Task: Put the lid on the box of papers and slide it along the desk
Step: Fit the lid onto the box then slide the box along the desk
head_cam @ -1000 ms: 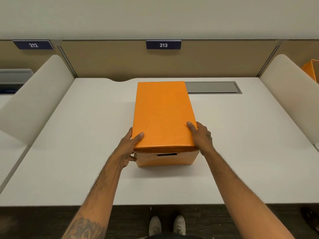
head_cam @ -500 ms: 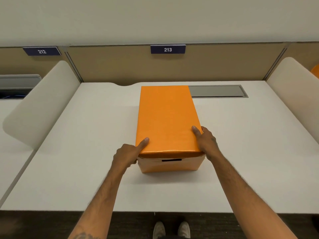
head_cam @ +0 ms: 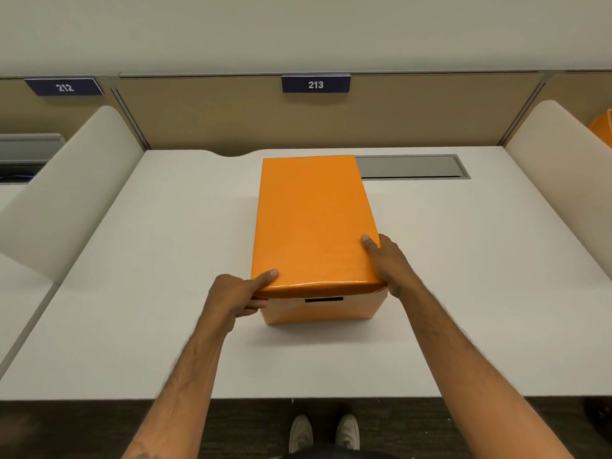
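Barely moved since before, both hands, left [head_cam: 235,294] and right [head_cam: 390,263], grip the lid [head_cam: 311,223] on the box [head_cam: 326,309].

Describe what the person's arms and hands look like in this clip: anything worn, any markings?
Both forearms are bare, with no sleeves in view. The left hand and right hand wear no gloves, and no rings, watch or bracelet can be seen. Both forearms are hairy. A dark tattoo shows at the frame's bottom edge on the left arm, mostly cut off. Light-coloured shoes are visible below the desk edge.
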`<state>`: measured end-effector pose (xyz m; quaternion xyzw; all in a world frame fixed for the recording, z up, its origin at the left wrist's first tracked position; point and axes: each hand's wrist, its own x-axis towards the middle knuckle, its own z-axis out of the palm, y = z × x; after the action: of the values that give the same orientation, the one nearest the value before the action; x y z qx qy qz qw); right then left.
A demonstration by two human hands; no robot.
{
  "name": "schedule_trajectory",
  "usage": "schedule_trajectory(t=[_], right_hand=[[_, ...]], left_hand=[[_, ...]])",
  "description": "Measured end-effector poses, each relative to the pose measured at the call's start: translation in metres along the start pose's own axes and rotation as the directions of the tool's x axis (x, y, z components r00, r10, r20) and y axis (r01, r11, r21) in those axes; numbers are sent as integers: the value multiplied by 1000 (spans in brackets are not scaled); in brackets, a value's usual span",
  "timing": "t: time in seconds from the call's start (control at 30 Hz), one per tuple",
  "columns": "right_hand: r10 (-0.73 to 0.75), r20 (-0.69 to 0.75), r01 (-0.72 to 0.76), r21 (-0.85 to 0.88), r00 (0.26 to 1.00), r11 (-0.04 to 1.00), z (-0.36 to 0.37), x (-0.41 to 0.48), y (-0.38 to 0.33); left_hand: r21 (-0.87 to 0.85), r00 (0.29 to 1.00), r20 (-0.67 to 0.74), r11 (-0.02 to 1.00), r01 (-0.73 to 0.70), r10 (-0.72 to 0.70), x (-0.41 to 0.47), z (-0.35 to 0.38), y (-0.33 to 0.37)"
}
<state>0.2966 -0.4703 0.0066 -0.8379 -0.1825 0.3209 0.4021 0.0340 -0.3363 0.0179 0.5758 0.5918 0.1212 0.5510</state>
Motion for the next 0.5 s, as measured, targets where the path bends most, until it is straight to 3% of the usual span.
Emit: schedule_trajectory(t=[0.07, 0.27, 0.4, 0.5], right_hand=[[-44, -16, 43, -38, 999, 998, 0, -4, 4], [-118, -44, 116, -56, 992, 992, 3, -11, 16], [-108, -45, 105, -80, 993, 991, 7, -8, 19], [-82, -17, 79, -145, 997, 986, 1, 0, 19]], left_hand=[[25, 1000, -17, 1000, -16, 16, -1, 2, -2], [338, 997, 23, 938, -77, 73, 1, 4, -1], [400, 994, 110, 916, -37, -8, 11, -1, 3], [547, 966, 192, 836, 41, -173, 19, -10, 13]])
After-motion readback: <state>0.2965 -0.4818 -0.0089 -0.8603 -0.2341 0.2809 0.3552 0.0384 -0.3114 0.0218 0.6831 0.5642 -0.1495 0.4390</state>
